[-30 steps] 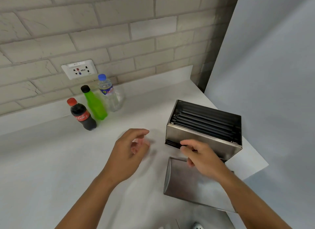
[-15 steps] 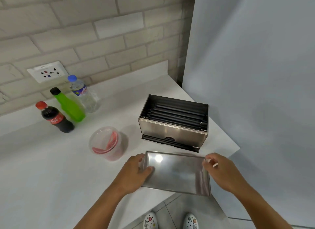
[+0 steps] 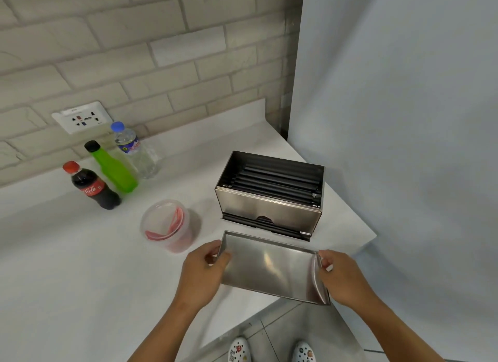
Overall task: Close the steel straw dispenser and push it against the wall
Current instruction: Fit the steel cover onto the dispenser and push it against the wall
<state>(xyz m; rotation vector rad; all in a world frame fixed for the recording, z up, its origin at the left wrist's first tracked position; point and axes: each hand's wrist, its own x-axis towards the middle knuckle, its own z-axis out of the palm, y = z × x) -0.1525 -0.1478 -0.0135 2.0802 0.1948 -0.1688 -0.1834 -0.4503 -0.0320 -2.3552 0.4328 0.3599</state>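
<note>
Steel straw dispenser (image 3: 270,200) stands open on the white counter (image 3: 67,267), near its right edge and well apart from the brick wall (image 3: 134,52) — dark straws (image 3: 277,180) lie inside. Just in front, its lid (image 3: 272,267) is held inner side up — left hand (image 3: 203,270) and right hand (image 3: 341,275) each gripping one end.

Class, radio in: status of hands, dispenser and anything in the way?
Left hand and right hand grip the lid ends. Dispenser open, straws showing. Plastic cup left of it, path to wall clear.
</note>
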